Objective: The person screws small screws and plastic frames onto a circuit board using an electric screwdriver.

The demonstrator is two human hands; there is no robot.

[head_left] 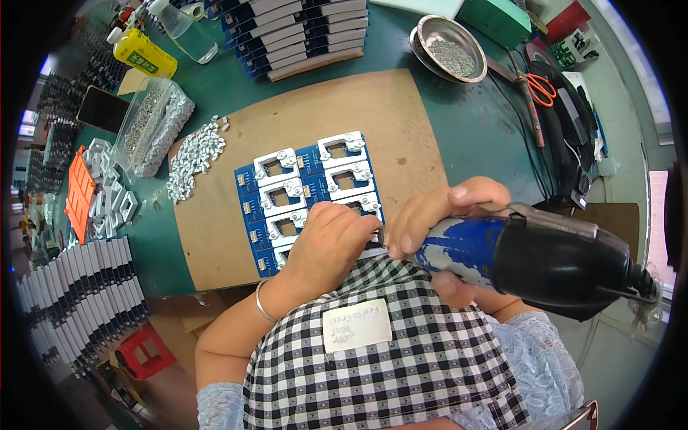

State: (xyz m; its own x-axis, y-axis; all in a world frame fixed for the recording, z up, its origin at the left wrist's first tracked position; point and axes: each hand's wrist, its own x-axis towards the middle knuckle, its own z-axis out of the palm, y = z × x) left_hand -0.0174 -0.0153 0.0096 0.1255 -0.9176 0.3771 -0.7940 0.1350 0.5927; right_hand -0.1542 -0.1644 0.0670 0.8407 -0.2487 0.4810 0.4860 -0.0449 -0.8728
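My right hand is wrapped round a blue and black power screwdriver, its paint worn. The tool lies almost level, its front end toward the board's near right corner. My left hand lies over the near part of a blue circuit board panel, fingertips pressed together close to the tool's tip. What they pinch, if anything, is hidden. White plastic frames sit in two columns on the panel, with screws at the corners of those I can see. The nearest frames are partly covered by my left hand.
The panel rests on a brown board on the green table. Small white parts are heaped at left, beside a plastic tub and loose white frames. A metal bowl of screws and stacked panels stand behind.
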